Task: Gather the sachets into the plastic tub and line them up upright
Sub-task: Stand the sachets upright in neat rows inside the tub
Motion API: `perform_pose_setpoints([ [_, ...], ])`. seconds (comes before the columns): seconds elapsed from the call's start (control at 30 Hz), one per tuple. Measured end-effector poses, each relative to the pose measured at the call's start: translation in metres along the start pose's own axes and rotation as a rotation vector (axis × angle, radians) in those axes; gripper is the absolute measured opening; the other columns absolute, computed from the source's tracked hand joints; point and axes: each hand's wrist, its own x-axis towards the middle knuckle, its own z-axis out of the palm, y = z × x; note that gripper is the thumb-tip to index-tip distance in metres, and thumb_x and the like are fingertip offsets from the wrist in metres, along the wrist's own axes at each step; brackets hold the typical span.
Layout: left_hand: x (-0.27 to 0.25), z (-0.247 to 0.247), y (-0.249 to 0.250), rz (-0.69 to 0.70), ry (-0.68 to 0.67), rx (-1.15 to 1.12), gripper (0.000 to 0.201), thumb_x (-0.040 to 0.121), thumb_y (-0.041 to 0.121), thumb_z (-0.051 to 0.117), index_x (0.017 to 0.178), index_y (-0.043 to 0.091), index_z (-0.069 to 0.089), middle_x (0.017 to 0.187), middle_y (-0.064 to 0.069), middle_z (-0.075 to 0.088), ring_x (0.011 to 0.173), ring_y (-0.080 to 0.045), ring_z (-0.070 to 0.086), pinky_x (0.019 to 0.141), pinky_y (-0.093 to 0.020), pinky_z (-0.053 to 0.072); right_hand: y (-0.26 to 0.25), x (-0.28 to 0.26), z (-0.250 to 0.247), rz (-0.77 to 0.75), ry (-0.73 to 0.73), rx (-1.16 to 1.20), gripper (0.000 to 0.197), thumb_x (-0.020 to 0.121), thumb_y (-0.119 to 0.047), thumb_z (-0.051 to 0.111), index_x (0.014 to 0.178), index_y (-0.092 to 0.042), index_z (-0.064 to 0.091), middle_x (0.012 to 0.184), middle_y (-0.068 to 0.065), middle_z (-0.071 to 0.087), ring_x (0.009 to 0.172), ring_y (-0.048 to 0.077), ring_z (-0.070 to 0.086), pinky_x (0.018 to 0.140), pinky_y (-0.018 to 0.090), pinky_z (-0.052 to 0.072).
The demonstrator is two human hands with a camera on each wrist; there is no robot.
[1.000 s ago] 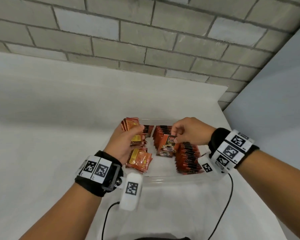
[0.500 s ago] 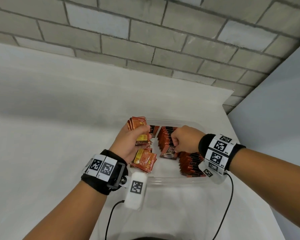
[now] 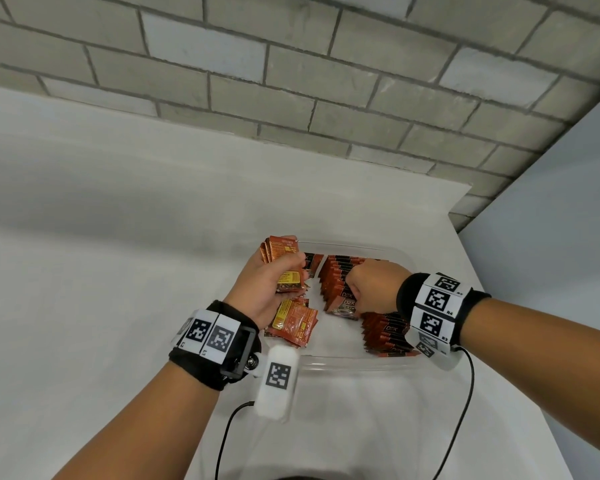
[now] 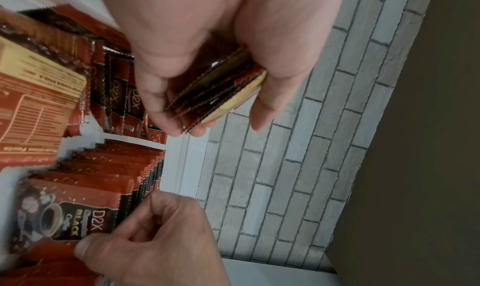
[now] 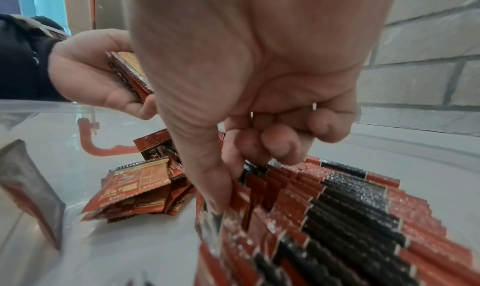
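Note:
A clear plastic tub (image 3: 343,362) stands on the white table. Inside it, a long row of red-and-black sachets (image 3: 338,271) stands upright on the right side. My right hand (image 3: 355,301) pinches the top of one D2X sachet (image 3: 345,304) standing in a gap in that row, thumb on its printed face (image 4: 64,214). My left hand (image 3: 279,275) hovers over the tub's left side and grips a stack of several sachets (image 3: 281,249), seen edge-on in the left wrist view (image 4: 221,91). A few loose sachets (image 3: 293,323) lie flat on the tub floor below it.
A grey brick wall (image 3: 291,81) runs behind the table (image 3: 101,254). The table's right edge (image 3: 499,306) borders a grey panel. Black cables (image 3: 461,403) hang from both wrist bands toward me. A short second row of sachets (image 3: 310,265) stands at the tub's far left.
My right hand has lowered the D2X sachet into the row and moved slightly left. The left hand keeps the same stack at about the same spot.

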Motion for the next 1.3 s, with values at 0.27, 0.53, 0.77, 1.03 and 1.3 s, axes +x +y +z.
perform_pose_setpoints([
  [0.27,-0.001,0.0,0.0,-0.008,-0.003,-0.001,0.013,0.087,0.013,0.063,0.099,0.015,0.059,0.083,-0.005,0.065,0.075,-0.017,0.067,0.076,-0.035,0.054,0.004,-0.002,0.0,-0.009,0.046,0.032,0.016,0.084,-0.022,0.066,0.086,-0.014,0.052,0.074,-0.003,0.05,0.074,0.019,0.053,0.051,0.023,0.035],
  [0.53,-0.002,0.0,0.002,-0.021,-0.049,-0.027,0.014,0.088,0.017,0.06,0.1,0.01,0.061,0.086,-0.012,0.068,0.073,-0.022,0.068,0.074,-0.038,0.056,0.007,-0.009,-0.007,0.028,0.068,0.155,0.025,0.082,-0.032,0.07,0.089,-0.018,0.05,0.072,-0.006,0.048,0.06,0.009,0.043,0.05,0.023,0.032],
  [0.77,-0.008,0.001,0.005,-0.054,-0.16,0.011,0.023,0.084,0.007,0.06,0.106,0.008,0.064,0.094,-0.016,0.072,0.082,-0.028,0.071,0.073,-0.04,0.059,0.0,-0.037,-0.028,-0.049,0.332,0.873,0.026,0.089,-0.045,0.058,0.104,-0.024,0.058,0.088,0.0,0.062,0.067,0.01,0.055,0.061,0.023,0.043],
  [1.03,-0.008,0.015,-0.001,-0.074,-0.211,0.014,0.042,0.081,0.032,0.07,0.116,0.009,0.063,0.108,-0.019,0.068,0.092,-0.03,0.068,0.078,-0.043,0.056,-0.007,-0.045,-0.019,-0.184,0.42,1.115,0.031,0.085,-0.02,0.069,0.113,-0.025,0.057,0.081,-0.007,0.063,0.071,0.013,0.06,0.074,0.032,0.051],
  [1.3,-0.007,0.02,-0.001,-0.064,-0.134,-0.168,0.037,0.08,0.027,0.06,0.112,0.008,0.06,0.098,-0.018,0.068,0.077,-0.027,0.068,0.068,-0.038,0.058,-0.001,-0.059,-0.022,-0.25,0.594,0.873,0.021,0.079,-0.017,0.074,0.077,-0.03,0.058,0.09,-0.01,0.056,0.081,0.006,0.053,0.072,0.017,0.041],
])
